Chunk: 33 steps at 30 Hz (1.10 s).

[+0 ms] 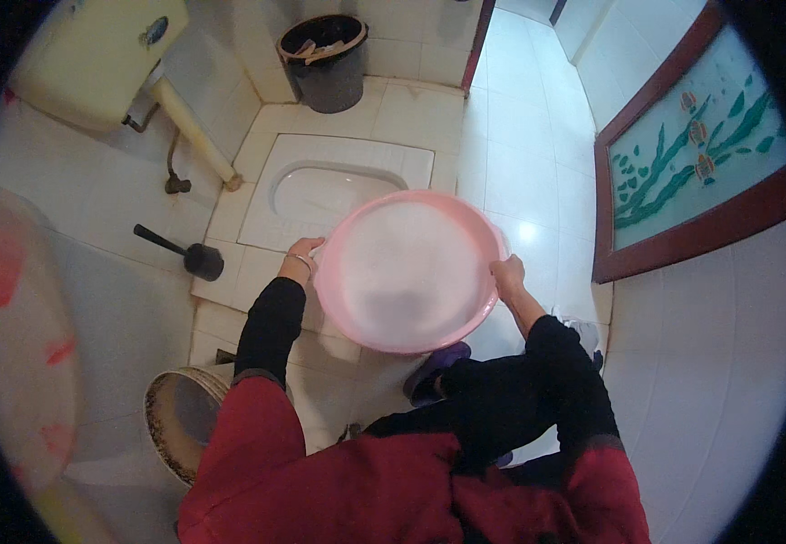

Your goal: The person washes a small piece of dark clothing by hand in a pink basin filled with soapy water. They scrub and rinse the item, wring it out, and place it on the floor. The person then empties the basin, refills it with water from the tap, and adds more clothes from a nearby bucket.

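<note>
A round pink plastic basin (410,272) is held up in front of me, with cloudy whitish contents that look like soapy water. My left hand (302,258) grips its left rim and wears a bracelet at the wrist. On the opposite side my right hand (507,275) is closed on the right rim. Beneath and beyond the basin, a white squat toilet (338,187) is set in the tiled floor, partly covered by the basin.
A black bin (328,75) stands at the back wall. A black toilet brush (202,262) is at the left wall below the cistern (100,61) and pipe. An open bucket (182,421) sits near my left elbow. The framed glass panel (692,156) is at right.
</note>
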{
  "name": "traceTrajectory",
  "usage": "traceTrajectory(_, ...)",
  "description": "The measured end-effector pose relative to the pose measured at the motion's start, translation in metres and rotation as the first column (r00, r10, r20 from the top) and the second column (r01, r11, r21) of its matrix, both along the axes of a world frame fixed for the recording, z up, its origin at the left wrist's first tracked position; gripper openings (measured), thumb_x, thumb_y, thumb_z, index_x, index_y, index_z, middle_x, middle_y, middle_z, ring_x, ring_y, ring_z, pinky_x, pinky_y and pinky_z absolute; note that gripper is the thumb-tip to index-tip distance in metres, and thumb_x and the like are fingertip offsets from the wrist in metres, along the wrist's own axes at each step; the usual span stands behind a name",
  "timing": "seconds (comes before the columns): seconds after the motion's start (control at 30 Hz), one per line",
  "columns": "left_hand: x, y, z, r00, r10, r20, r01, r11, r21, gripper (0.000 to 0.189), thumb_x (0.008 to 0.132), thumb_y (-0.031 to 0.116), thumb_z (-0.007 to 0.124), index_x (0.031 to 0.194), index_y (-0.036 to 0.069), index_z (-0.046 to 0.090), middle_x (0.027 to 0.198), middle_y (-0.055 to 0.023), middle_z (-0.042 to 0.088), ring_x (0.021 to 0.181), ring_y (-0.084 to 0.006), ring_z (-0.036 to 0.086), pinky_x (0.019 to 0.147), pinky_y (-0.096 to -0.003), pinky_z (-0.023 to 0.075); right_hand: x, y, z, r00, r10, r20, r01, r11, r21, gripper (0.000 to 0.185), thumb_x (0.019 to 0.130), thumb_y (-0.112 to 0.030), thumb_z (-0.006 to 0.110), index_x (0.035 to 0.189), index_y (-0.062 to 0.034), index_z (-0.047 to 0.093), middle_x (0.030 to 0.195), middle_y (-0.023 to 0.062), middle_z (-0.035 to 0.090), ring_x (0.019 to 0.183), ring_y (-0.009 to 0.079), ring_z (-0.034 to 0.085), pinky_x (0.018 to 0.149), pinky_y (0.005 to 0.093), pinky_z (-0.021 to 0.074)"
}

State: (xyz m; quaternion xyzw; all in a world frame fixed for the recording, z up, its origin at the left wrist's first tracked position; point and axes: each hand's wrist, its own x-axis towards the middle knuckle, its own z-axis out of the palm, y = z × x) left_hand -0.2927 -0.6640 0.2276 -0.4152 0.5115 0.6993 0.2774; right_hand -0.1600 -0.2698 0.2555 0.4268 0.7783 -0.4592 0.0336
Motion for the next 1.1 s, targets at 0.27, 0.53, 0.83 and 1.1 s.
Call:
traceTrajectory(0.27, -0.041, -0.031, -0.071, 0.984, 0.176, -0.035, -0.165, 0.963, 0.214, 0.048, 0.07, 0.016, 0.067, 0.11, 0.005, 0.043, 0.104, -0.018, 0.043, 0.091, -0.0299, 0.047, 0.07, -0.0431, 0.0442, -0.031, -0.022, 0.02, 0.944, -0.233, -0.233, 0.092, 0.866, -0.492, 0.036, 0.058, 0.004, 0.053, 0.092, 0.0111, 0.045, 0.082, 0.0181, 0.051, 0.067, 0.0255, 0.055, 0.052, 0.036, 0.0482)
traceTrajectory(0.53, 0.029, -0.051, -0.055, 0.934, 0.213, -0.285, -0.24, 0.969, -0.062, 0.011, 0.078, 0.012, 0.058, 0.086, 0.008, 0.053, 0.076, -0.0019, 0.051, 0.058, -0.0131, 0.044, 0.047, -0.0294, 0.0397, -0.064, -0.023, 0.031, 0.955, -0.231, -0.185, 0.061, 0.766, -0.64, 0.031, 0.058, 0.008, 0.055, 0.087, 0.0084, 0.044, 0.069, 0.0088, 0.042, 0.052, 0.0176, 0.043, 0.045, 0.0337, 0.044)
traceTrajectory(0.83, 0.171, -0.022, 0.008, 0.866, 0.351, -0.357, -0.352, 0.934, 0.063, 0.007, 0.082, 0.013, 0.055, 0.089, 0.011, 0.052, 0.082, -0.0002, 0.055, 0.077, -0.0119, 0.051, 0.071, -0.0324, 0.0445, -0.108, -0.032, 0.04, 0.952, -0.28, -0.127, 0.145, 0.773, -0.617, 0.027, 0.06, 0.009, 0.055, 0.086, 0.014, 0.049, 0.078, 0.0141, 0.048, 0.061, 0.027, 0.051, 0.046, 0.0349, 0.043)
traceTrajectory(1.1, 0.214, -0.023, 0.004, 0.873, 0.42, -0.249, -0.405, 0.907, 0.113, 0.009, 0.081, 0.014, 0.057, 0.088, 0.011, 0.053, 0.081, 0.0, 0.055, 0.076, -0.012, 0.051, 0.069, -0.0304, 0.0442, -0.121, -0.06, 0.07, 0.979, -0.185, -0.089, 0.11, 0.838, -0.534, 0.031, 0.059, 0.009, 0.054, 0.09, 0.0089, 0.049, 0.078, 0.0113, 0.048, 0.062, 0.025, 0.052, 0.046, 0.0346, 0.0443)
